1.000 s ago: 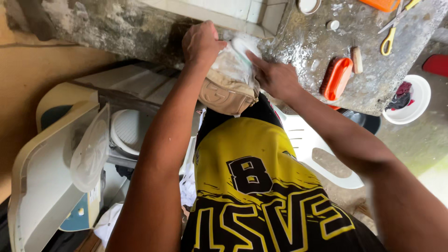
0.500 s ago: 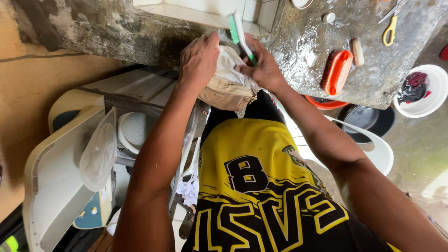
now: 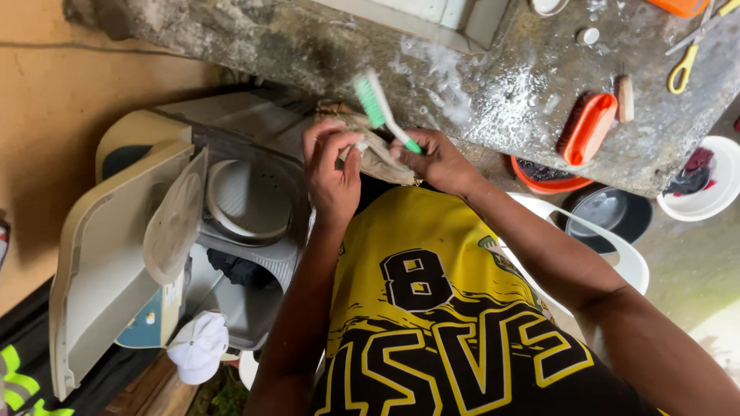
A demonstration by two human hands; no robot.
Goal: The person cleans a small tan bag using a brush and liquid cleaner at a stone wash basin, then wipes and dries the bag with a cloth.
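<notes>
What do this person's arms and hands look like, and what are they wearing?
Both arms are bare from shoulder to fingertips: no sleeves reach them, no gloves. The left hand and right hand show no watch. The top is a sleeveless yellow jersey with black lettering.

The beige cloth is mostly hidden behind both hands. At one o'clock, the scissors and an orange container are cut off by the edge.

One head-worn camera looks steeply down over the person's chest, close to both hands at 12 o'clock, with the concrete counter across the top edge.
</notes>
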